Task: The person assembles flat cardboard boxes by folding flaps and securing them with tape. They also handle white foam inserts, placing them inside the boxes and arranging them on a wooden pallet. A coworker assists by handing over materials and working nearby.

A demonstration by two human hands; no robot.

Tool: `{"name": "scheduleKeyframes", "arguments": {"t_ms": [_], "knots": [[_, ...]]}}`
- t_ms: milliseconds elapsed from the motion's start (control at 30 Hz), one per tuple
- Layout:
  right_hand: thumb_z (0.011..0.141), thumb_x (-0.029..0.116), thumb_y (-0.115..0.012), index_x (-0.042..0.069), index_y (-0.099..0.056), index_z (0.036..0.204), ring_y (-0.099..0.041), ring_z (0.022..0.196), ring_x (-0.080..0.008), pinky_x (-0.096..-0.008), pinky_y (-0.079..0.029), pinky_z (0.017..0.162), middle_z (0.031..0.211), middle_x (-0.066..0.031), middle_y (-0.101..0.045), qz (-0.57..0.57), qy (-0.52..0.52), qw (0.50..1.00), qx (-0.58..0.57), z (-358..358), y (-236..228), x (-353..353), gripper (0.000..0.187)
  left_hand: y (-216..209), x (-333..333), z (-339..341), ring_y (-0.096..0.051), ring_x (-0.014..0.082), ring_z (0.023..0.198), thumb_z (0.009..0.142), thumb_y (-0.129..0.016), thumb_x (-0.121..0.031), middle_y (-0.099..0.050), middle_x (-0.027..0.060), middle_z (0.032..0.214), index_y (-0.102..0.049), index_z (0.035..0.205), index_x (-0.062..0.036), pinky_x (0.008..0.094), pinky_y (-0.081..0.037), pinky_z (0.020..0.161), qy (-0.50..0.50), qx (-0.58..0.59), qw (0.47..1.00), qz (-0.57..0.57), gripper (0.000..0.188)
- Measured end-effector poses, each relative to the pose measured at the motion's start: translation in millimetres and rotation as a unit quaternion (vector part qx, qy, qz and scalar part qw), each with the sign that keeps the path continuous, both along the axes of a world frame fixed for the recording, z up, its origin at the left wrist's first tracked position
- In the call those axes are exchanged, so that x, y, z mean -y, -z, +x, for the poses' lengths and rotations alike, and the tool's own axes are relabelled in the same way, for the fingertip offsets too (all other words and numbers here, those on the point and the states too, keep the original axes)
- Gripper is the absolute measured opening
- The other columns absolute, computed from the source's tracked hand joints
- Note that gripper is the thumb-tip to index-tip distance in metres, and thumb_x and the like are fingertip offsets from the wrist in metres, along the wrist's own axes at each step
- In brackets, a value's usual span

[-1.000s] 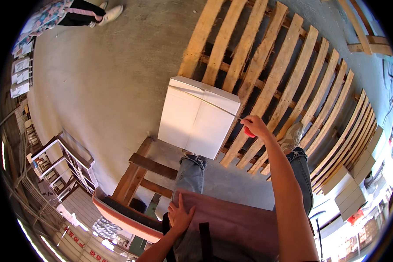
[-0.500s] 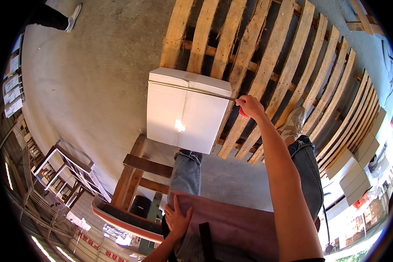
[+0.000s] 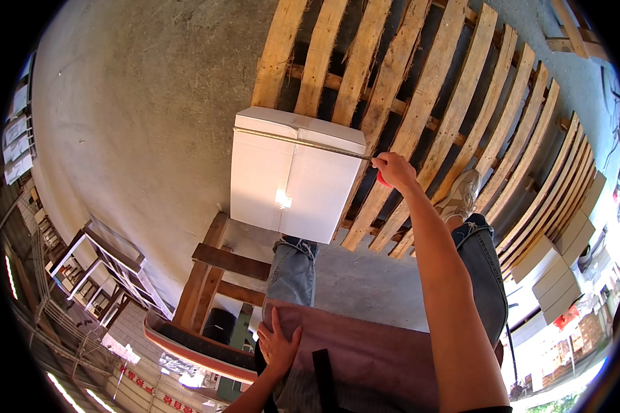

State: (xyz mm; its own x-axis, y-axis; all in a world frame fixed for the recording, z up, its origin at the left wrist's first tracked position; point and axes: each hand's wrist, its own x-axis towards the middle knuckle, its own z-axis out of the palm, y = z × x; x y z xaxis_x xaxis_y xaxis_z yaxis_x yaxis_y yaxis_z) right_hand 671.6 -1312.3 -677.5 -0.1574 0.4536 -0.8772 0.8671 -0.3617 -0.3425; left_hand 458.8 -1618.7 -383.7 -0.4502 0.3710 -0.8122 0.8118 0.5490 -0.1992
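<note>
A closed white cardboard box (image 3: 262,179) sits ahead of me, overlapping the near left corner of a wooden pallet (image 3: 393,89). Across its far part lies a long thin metal rod (image 3: 303,143). The rod's right end is in my right hand (image 3: 395,170), whose fingers are closed round it just off the box's right edge. A small red piece (image 3: 384,179) shows under that hand; what it belongs to is hidden. My left hand (image 3: 280,346) rests flat with fingers apart on a mauve cloth (image 3: 365,347) over my lap, holding nothing.
Left of my leg stands a brown wooden frame (image 3: 231,261) beside a curved padded edge (image 3: 193,351). A metal-framed rack (image 3: 110,268) is farther left. White boxes (image 3: 558,282) are stacked at the right. My shoe (image 3: 461,195) is on the pallet.
Another person's dark-trousered leg and light shoe at the upper left have gone out of view. My hands, the rod and the box show no clear movement.
</note>
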Motion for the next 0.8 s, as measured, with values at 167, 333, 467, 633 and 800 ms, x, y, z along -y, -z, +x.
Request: {"name": "scheduleKeyframes", "arguments": {"t_ms": [167, 333, 467, 633, 800], "knots": [[0.091, 0.040, -0.043, 0.018, -0.064, 0.100, -0.060, 0.084, -0.0252, -0.0439, -0.046, 0.074, 0.089, -0.0042, -0.065, -0.004, -0.002, 1.000, 0.009, -2, -2, 1, 0.032, 0, 2, -1, -0.041, 0.0405, 0.095, 0.070, -0.065, -0.044, -0.036, 0.0242, 0.108, -0.025, 0.137, -0.0151, 0.0461, -0.038, 0.081, -0.001, 0.001, 1.000, 0.012, 0.083], [0.091, 0.039, -0.042, 0.019, -0.064, 0.097, -0.060, 0.080, -0.0251, -0.0432, -0.046, 0.072, 0.085, -0.0047, -0.065, 0.014, -0.005, 1.000, 0.013, -2, 2, 4, 0.030, 1, 4, -2, -0.041, 0.0404, 0.095, 0.071, -0.064, -0.045, -0.036, 0.0241, 0.108, -0.025, 0.137, -0.0150, 0.0464, -0.038, 0.081, 0.007, -0.002, 1.000, 0.005, 0.083], [0.091, 0.039, -0.043, 0.018, -0.064, 0.093, -0.060, 0.079, -0.0256, -0.0435, -0.046, 0.071, 0.082, -0.0051, -0.064, 0.027, -0.005, 1.000, 0.013, -3, 0, 6, 0.030, 1, 4, -2, -0.041, 0.0402, 0.095, 0.071, -0.064, -0.045, -0.036, 0.0238, 0.108, -0.025, 0.137, -0.0150, 0.0465, -0.037, 0.081, 0.002, -0.003, 1.000, 0.005, 0.083], [0.090, 0.039, -0.045, 0.018, -0.065, 0.090, -0.060, 0.079, -0.0266, -0.0446, -0.045, 0.070, 0.081, -0.0052, -0.064, 0.045, 0.002, 0.999, 0.022, -4, 3, 9, 0.028, 0, 0, -1, -0.040, 0.0401, 0.096, 0.071, -0.064, -0.044, -0.036, 0.0238, 0.108, -0.025, 0.137, -0.0150, 0.0463, -0.037, 0.081, -0.005, -0.002, 1.000, 0.002, 0.083], [0.089, 0.039, -0.047, 0.017, -0.064, 0.084, -0.059, 0.077, -0.0274, -0.0459, -0.044, 0.069, 0.078, -0.0055, -0.063, 0.067, 0.009, 0.997, 0.032, -5, 7, 14, 0.028, 1, 3, -1, -0.040, 0.0401, 0.098, 0.071, -0.064, -0.044, -0.035, 0.0240, 0.110, -0.024, 0.137, -0.0152, 0.0460, -0.037, 0.082, -0.001, -0.004, 1.000, 0.005, 0.083]]}}
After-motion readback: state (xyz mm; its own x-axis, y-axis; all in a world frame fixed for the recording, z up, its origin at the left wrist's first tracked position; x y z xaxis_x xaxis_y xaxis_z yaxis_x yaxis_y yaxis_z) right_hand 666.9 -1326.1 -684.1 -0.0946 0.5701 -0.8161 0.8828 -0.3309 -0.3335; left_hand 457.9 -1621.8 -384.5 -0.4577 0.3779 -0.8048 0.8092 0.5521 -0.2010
